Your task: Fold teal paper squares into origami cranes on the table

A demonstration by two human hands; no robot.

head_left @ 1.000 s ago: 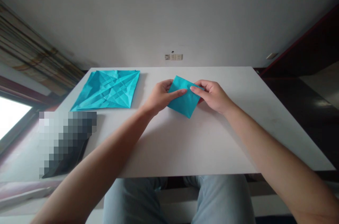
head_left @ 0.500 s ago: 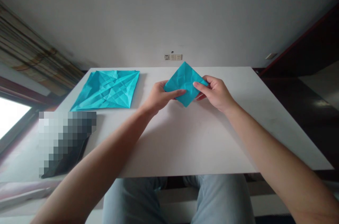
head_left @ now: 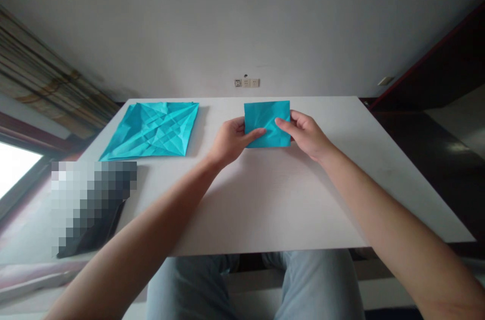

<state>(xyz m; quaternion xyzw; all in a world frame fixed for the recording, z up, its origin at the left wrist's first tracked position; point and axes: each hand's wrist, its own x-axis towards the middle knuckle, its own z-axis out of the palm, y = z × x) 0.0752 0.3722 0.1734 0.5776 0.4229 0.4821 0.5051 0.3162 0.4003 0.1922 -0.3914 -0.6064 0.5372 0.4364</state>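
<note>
Lying lower left: dark object [head_left: 94,214], pixelated, any writing unreadable
Creased sheet [head_left: 153,130]: turquoise, on white table [head_left: 265,209]
Left hand [head_left: 232,137]: pinching the folded square [head_left: 267,114]
Folded square: turquoise, between both hands
Right hand [head_left: 306,133]: pinching its right side

Two bare hands [head_left: 229,141] [head_left: 308,136], one small square turquoise paper [head_left: 267,118], one larger creased turquoise paper [head_left: 155,128] left, three square white sockets [head_left: 246,83] far.
</note>
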